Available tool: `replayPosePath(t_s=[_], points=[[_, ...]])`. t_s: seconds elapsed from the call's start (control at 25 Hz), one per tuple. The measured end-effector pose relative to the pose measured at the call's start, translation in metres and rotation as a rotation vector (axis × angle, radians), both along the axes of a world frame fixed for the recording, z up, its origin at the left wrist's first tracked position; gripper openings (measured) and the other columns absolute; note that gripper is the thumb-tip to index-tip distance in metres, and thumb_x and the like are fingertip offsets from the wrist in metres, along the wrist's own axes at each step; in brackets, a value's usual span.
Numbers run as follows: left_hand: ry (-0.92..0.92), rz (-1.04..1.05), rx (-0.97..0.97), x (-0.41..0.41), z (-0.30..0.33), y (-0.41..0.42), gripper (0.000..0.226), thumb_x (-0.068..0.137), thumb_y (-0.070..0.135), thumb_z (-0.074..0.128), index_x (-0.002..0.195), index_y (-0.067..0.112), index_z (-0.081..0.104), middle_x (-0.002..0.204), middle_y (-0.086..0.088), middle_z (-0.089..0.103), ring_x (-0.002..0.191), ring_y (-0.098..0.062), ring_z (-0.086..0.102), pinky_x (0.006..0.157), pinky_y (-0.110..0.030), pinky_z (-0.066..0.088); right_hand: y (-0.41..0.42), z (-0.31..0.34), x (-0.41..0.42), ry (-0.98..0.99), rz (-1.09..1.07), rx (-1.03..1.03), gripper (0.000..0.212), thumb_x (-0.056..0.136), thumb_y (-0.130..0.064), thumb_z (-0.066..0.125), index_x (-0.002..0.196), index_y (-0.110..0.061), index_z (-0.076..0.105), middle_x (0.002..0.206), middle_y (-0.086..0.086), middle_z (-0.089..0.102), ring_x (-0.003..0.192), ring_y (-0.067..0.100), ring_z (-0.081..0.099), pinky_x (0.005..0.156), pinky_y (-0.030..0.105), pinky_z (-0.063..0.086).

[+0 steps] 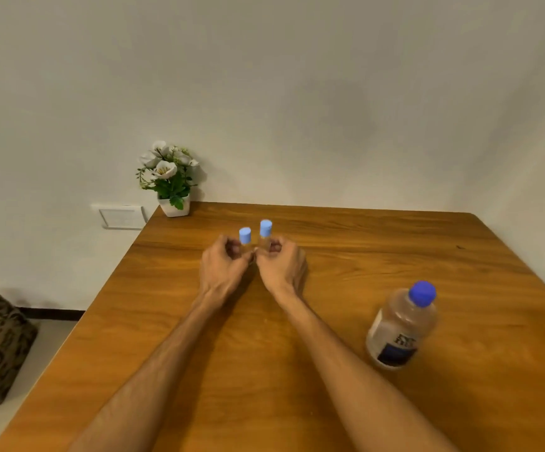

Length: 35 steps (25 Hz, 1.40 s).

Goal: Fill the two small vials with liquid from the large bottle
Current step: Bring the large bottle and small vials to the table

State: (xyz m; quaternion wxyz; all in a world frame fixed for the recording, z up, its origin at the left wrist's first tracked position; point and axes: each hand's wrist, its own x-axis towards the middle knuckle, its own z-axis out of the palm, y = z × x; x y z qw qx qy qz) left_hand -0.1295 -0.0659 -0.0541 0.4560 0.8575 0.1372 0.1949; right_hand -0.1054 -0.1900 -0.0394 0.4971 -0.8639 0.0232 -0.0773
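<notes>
Nearest, toward the right edge of the brown wooden worktop (297,370), the large clear plastic bottle with a dark label and blue cap (401,327) stands upright. Farther in, around the middle, the left hand (223,264) curls its fingers round one small clear vial with a pale blue cap (245,238); the right hand (280,261) grips the other small capped vial (265,234), both upright, side by side. A white potted flower plant (171,181) sits at the far left corner.
</notes>
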Motion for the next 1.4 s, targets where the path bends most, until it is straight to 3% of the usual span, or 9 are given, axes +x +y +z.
replayPosePath(t_s=[0.28, 0.48, 0.68, 0.76, 0.88, 1.0, 1.16, 1.28, 1.4], points=[[-0.078, 0.020, 0.044, -0.135, 0.007, -0.077, 0.027, 0.081, 0.030, 0.082, 0.101, 0.023, 0.066, 0.092, 0.011, 0.067, 0.087, -0.010, 0.065, 0.078, -0.036, 0.059, -0.097, -0.007, -0.149, -0.050, 0.059, -0.014, 0.016, 0.085, -0.031, 0.083, 0.099, -0.032, 0.074, 0.079, -0.016, 0.077, 0.074, -0.003, 0.072, 0.072, 0.027, 0.062], [-0.016, 0.016, 0.066, -0.168, 0.007, -0.105, 0.024, 0.078, 0.026, 0.083, 0.094, 0.020, 0.067, 0.085, 0.010, 0.067, 0.080, -0.013, 0.065, 0.073, -0.035, 0.057, -0.127, -0.011, -0.172, -0.052, 0.073, -0.092, 0.023, 0.083, -0.032, 0.084, 0.104, -0.029, 0.075, 0.084, -0.013, 0.079, 0.077, 0.005, 0.074, 0.072, 0.033, 0.064], [0.026, 0.045, -0.009, -0.185, -0.003, -0.117, 0.020, 0.080, 0.025, 0.080, 0.093, 0.023, 0.064, 0.087, 0.007, 0.068, 0.083, -0.016, 0.066, 0.071, -0.032, 0.056, -0.137, -0.018, -0.181, -0.036, 0.068, -0.090, 0.028, 0.085, -0.032, 0.086, 0.110, -0.023, 0.077, 0.094, -0.009, 0.080, 0.083, 0.006, 0.073, 0.072, 0.022, 0.056], [0.022, 0.054, -0.029, -0.186, -0.006, -0.120, 0.024, 0.080, 0.023, 0.079, 0.099, 0.024, 0.064, 0.092, 0.007, 0.068, 0.087, -0.013, 0.065, 0.080, -0.038, 0.060, -0.138, -0.018, -0.181, -0.036, 0.081, -0.085, 0.038, 0.085, -0.031, 0.087, 0.119, -0.023, 0.074, 0.102, -0.006, 0.080, 0.089, 0.008, 0.073, 0.077, 0.024, 0.059], [0.033, 0.142, -0.070, -0.197, -0.005, -0.129, 0.048, 0.079, 0.029, 0.083, 0.121, 0.020, 0.062, 0.105, 0.005, 0.066, 0.095, -0.013, 0.062, 0.086, -0.037, 0.057, -0.144, -0.019, -0.188, -0.053, 0.084, -0.036, 0.051, 0.082, -0.035, 0.090, 0.128, -0.023, 0.071, 0.109, -0.006, 0.079, 0.094, 0.009, 0.073, 0.082, 0.032, 0.064], [-0.134, 0.219, -0.112, -0.221, -0.002, -0.150, 0.042, 0.079, 0.018, 0.086, 0.116, 0.018, 0.065, 0.098, 0.003, 0.064, 0.092, -0.019, 0.063, 0.083, -0.038, 0.054, -0.165, -0.020, -0.199, -0.115, 0.021, 0.080, 0.036, 0.086, -0.027, 0.087, 0.119, -0.022, 0.075, 0.105, -0.007, 0.079, 0.089, 0.004, 0.071, 0.077, 0.024, 0.063], [-0.301, 0.048, -0.131, -0.224, 0.014, -0.189, 0.017, 0.084, 0.005, 0.074, 0.095, 0.017, 0.071, 0.087, 0.004, 0.071, 0.079, -0.012, 0.066, 0.076, -0.034, 0.058, -0.200, -0.008, -0.204, -0.173, -0.081, 0.183, 0.012, 0.090, -0.018, 0.082, 0.101, -0.023, 0.080, 0.088, -0.012, 0.078, 0.077, 0.000, 0.071, 0.074, 0.030, 0.065], [-0.358, -0.021, -0.089, -0.209, 0.030, -0.213, 0.011, 0.083, 0.012, 0.069, 0.094, 0.013, 0.072, 0.087, 0.002, 0.071, 0.078, -0.012, 0.066, 0.075, -0.028, 0.055, -0.216, 0.003, -0.199, -0.249, -0.142, 0.244, 0.011, 0.087, -0.013, 0.081, 0.093, -0.022, 0.081, 0.085, -0.010, 0.079, 0.074, 0.004, 0.073, 0.071, 0.036, 0.065], [-0.436, -0.110, 0.020, -0.195, 0.055, -0.229, 0.012, 0.088, 0.014, 0.070, 0.100, 0.014, 0.071, 0.093, 0.002, 0.069, 0.084, -0.012, 0.065, 0.072, -0.027, 0.054, -0.229, 0.010, -0.194, -0.327, -0.197, 0.248, 0.018, 0.085, -0.017, 0.084, 0.101, -0.022, 0.077, 0.095, -0.009, 0.079, 0.081, 0.008, 0.073, 0.071, 0.041, 0.063]])
